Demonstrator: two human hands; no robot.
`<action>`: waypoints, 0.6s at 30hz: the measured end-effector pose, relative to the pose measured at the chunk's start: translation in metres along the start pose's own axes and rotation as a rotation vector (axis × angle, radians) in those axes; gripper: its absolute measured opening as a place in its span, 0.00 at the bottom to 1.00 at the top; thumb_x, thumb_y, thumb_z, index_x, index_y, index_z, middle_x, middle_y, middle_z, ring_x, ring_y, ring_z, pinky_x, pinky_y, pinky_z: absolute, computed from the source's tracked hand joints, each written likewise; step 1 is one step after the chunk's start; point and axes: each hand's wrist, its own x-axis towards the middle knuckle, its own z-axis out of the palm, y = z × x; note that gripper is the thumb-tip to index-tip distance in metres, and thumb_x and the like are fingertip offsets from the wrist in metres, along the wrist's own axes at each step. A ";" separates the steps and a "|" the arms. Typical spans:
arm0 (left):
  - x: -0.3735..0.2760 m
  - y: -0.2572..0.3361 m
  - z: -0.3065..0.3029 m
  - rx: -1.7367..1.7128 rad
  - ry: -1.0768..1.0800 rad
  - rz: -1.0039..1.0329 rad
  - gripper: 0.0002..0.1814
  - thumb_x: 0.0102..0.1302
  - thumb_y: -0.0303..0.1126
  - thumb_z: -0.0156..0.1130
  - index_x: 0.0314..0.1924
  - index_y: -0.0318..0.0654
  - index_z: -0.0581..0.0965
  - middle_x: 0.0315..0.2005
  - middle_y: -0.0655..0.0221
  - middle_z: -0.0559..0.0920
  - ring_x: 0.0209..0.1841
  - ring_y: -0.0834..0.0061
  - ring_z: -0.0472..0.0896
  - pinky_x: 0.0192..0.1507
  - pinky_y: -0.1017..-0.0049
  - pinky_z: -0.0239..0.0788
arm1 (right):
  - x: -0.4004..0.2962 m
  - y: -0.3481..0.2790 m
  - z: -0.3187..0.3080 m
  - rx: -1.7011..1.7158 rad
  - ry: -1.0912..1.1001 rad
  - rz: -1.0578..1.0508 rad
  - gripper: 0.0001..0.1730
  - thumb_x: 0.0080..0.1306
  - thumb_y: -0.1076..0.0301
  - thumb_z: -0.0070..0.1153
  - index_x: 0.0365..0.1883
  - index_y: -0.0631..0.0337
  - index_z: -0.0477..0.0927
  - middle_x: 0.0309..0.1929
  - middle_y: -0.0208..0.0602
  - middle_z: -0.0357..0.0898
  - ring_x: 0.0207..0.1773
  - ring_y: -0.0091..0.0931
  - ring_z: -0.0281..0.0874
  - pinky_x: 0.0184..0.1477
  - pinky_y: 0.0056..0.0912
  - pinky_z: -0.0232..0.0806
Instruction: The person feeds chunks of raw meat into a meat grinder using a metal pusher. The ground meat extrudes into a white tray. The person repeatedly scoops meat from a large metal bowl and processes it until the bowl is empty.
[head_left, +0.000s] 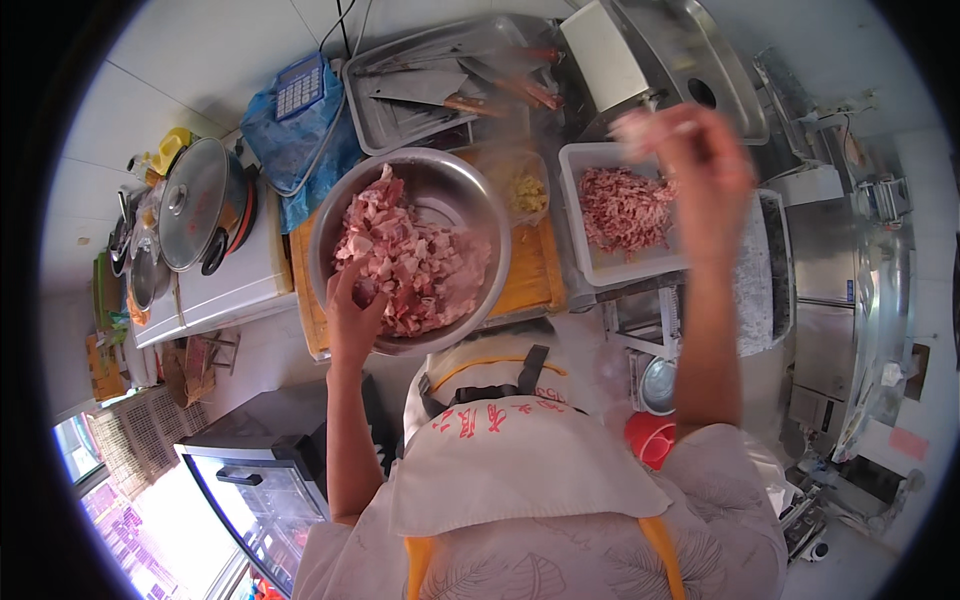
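Observation:
A wide stainless steel bowl (501, 225) full of raw meat chunks (420, 262) stands on a wooden cutting board (536, 274). My left hand (356, 311) reaches over its near left rim, fingers at the meat; whether it grips a piece cannot be told. Raised at the right, my right hand (701, 146) is blurred, with pinkish meat (637, 133) at its fingertips. Below and left of that hand, a white plastic tub (574, 217) holds ground meat (624, 210). A meat grinder, partly hidden, appears to stand behind the tub, under a steel tray (694, 56).
A metal tray (367, 124) with cleavers and knives lies behind the bowl. Chopped yellowish bits (527, 193) sit in a clear bag beside it. At the left are a calculator (300, 86) on a blue plastic bag (300, 142) and a lidded pan (193, 202).

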 end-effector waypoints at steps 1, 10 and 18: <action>0.000 0.007 0.001 -0.005 0.018 -0.002 0.34 0.58 0.25 0.75 0.66 0.43 0.79 0.56 0.55 0.81 0.60 0.53 0.80 0.61 0.60 0.74 | 0.023 0.003 -0.027 -0.030 0.062 -0.083 0.10 0.74 0.63 0.70 0.47 0.60 0.87 0.38 0.26 0.87 0.40 0.16 0.83 0.42 0.20 0.75; -0.005 0.005 0.008 0.147 0.041 0.025 0.43 0.56 0.26 0.80 0.73 0.44 0.73 0.63 0.52 0.79 0.64 0.51 0.80 0.64 0.60 0.74 | 0.136 0.073 -0.130 -0.829 0.139 0.094 0.25 0.73 0.49 0.69 0.54 0.63 0.89 0.40 0.29 0.90 0.44 0.20 0.83 0.50 0.26 0.73; -0.018 -0.001 0.004 0.209 0.089 -0.028 0.39 0.58 0.25 0.76 0.71 0.42 0.74 0.63 0.53 0.80 0.65 0.52 0.80 0.65 0.61 0.74 | 0.061 0.015 -0.090 -0.258 0.168 0.042 0.17 0.80 0.58 0.60 0.58 0.58 0.89 0.42 0.25 0.88 0.37 0.13 0.74 0.40 0.19 0.66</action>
